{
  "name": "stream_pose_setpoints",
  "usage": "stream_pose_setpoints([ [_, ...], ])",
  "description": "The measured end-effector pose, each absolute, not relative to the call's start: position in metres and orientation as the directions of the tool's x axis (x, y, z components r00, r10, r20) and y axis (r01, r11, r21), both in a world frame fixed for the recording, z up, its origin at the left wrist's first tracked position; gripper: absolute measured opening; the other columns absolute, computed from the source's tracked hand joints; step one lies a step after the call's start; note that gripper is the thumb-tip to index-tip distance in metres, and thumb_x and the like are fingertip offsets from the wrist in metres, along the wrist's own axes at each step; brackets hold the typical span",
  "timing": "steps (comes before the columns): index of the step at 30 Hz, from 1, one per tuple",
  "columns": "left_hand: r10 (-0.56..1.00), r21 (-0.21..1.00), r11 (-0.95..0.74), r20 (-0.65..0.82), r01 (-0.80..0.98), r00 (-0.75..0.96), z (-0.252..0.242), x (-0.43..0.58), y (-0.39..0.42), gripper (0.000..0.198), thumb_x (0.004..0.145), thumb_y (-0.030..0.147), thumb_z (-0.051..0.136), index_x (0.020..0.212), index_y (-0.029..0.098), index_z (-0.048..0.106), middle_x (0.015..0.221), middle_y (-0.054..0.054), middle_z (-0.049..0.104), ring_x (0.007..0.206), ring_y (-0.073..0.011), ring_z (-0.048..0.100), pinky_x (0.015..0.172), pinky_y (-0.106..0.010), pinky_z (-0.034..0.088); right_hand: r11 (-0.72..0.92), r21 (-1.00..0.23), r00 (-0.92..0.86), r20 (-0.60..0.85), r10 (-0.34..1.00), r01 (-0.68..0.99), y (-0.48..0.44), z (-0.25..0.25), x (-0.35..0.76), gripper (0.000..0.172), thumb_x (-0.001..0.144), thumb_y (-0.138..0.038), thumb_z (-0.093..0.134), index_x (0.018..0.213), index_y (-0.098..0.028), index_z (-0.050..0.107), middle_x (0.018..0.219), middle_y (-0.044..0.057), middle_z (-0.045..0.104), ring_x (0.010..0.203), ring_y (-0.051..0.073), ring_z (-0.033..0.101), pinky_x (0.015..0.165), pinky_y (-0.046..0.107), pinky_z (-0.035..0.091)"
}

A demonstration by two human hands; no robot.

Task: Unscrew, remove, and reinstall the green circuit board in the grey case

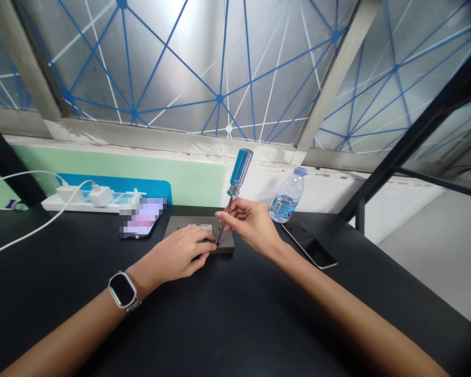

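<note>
My right hand (251,222) is closed around the metal shaft of a screwdriver (241,167) with a clear blue handle. The screwdriver stands nearly upright, handle up and leaning slightly right. Its tip meets the top of a flat, dark grey-brown box (225,243) near the front right corner. My left hand (186,251) lies over the left part of the box with its fingers stretched out, fingertips close to the screwdriver tip. Beneath those fingers a pale label (202,228) shows in part. Whatever is right under the tip is too small to make out.
A part-filled water bottle (288,196) stands behind my right hand, with a dark-screened phone (310,245) lying before it. On the left are a lit phone (144,217) and a white power strip (113,203) with plugs and cables. Black frame bars (400,136) slant at the right.
</note>
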State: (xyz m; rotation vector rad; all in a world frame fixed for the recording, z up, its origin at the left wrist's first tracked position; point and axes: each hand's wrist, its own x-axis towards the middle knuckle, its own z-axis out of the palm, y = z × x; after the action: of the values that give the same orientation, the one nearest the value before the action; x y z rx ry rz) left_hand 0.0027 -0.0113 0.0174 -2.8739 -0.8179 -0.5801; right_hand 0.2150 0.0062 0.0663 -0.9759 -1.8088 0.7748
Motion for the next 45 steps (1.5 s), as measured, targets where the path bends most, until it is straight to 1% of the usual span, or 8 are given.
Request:
stream_pose_setpoints([
  [9,0.499,0.033,-0.846,0.396,0.531,0.771,0.013,0.002,-0.01,0.03,0.094,0.021,0.049,0.12,0.021,0.064,0.117,-0.009,0.067,0.108,-0.0256,0.064,0.097,-0.046,0.049,0.483,-0.865,-0.142,0.466,0.873,0.136,0.006,0.082,0.229,0.029,0.089,-0.043,0.065,0.081,-0.016,0.059,0.072,0.005,0.071,0.055,0.016,0.07,0.052,0.024,0.055],
  [21,0.553,0.114,-0.825,0.364,0.553,0.75,0.021,0.006,-0.014,0.028,0.091,0.021,0.052,0.114,0.024,0.067,0.126,-0.009,0.061,0.118,-0.0267,0.056,0.101,-0.047,0.045,0.302,-0.945,0.053,0.297,0.953,-0.127,-0.018,0.012,0.26,0.03,0.089,-0.047,0.065,0.089,-0.018,0.057,0.073,0.004,0.072,0.054,0.018,0.071,0.053,0.028,0.056],
  [26,0.645,0.184,-0.76,0.327,0.623,0.69,0.019,0.007,0.0,0.061,0.083,0.032,0.064,0.141,0.024,0.047,0.148,-0.014,0.045,0.135,-0.0341,0.043,0.107,-0.054,0.039,0.162,-0.945,0.045,0.155,0.987,-0.284,-0.021,0.011,0.254,0.032,0.085,-0.047,0.068,0.088,-0.017,0.057,0.069,0.003,0.071,0.05,0.016,0.068,0.051,0.026,0.054],
  [30,0.715,0.159,-0.698,0.212,0.698,0.667,0.018,0.009,0.023,0.076,0.076,0.047,0.071,0.143,0.022,0.046,0.155,-0.02,0.035,0.142,-0.043,0.032,0.11,-0.064,0.028,0.087,-0.94,0.012,0.088,0.996,-0.33,-0.024,0.011,0.25,0.033,0.083,-0.048,0.07,0.087,-0.017,0.058,0.066,0.002,0.07,0.046,0.015,0.065,0.048,0.025,0.051],
  [35,0.748,0.174,-0.664,0.177,0.727,0.64,0.023,0.012,0.029,0.081,0.074,0.064,0.067,0.142,0.025,0.05,0.142,-0.019,0.051,0.119,-0.041,0.057,0.098,-0.058,0.043,0.082,-0.94,0.017,0.081,0.997,-0.331,-0.026,0.012,0.251,0.034,0.081,-0.049,0.072,0.086,-0.017,0.059,0.064,0.002,0.069,0.044,0.015,0.064,0.046,0.026,0.05],
  [39,0.804,0.093,-0.578,0.236,0.81,0.546,0.029,0.011,0.009,0.084,0.079,0.077,0.05,0.138,0.017,0.056,0.129,-0.023,0.057,0.105,-0.0416,0.063,0.085,-0.053,0.049,0.104,-0.934,0.023,0.103,0.994,-0.342,-0.025,0.014,0.253,0.035,0.081,-0.049,0.071,0.086,-0.018,0.059,0.065,0.002,0.07,0.046,0.015,0.065,0.048,0.026,0.051],
  [43,0.839,-0.056,-0.482,0.259,0.874,0.479,0.03,0.007,-0.01,0.059,0.095,0.057,0.037,0.11,0.011,0.07,0.12,-0.023,0.059,0.065,-0.0256,0.068,0.064,-0.041,0.051,0.138,-0.933,0.045,0.131,0.99,-0.333,-0.023,0.015,0.254,0.036,0.082,-0.051,0.07,0.087,-0.017,0.058,0.064,0.002,0.069,0.045,0.015,0.064,0.047,0.026,0.051],
  [45,0.831,-0.13,-0.452,0.297,0.882,0.47,0.03,0.007,-0.013,0.049,0.096,0.047,0.039,0.093,0.01,0.071,0.113,-0.021,0.061,0.059,-0.0223,0.065,0.059,-0.039,0.05,0.153,-0.935,0.053,0.144,0.988,-0.319,-0.024,0.016,0.253,0.037,0.081,-0.052,0.071,0.087,-0.017,0.058,0.063,0.001,0.068,0.043,0.015,0.063,0.045,0.025,0.05],
])
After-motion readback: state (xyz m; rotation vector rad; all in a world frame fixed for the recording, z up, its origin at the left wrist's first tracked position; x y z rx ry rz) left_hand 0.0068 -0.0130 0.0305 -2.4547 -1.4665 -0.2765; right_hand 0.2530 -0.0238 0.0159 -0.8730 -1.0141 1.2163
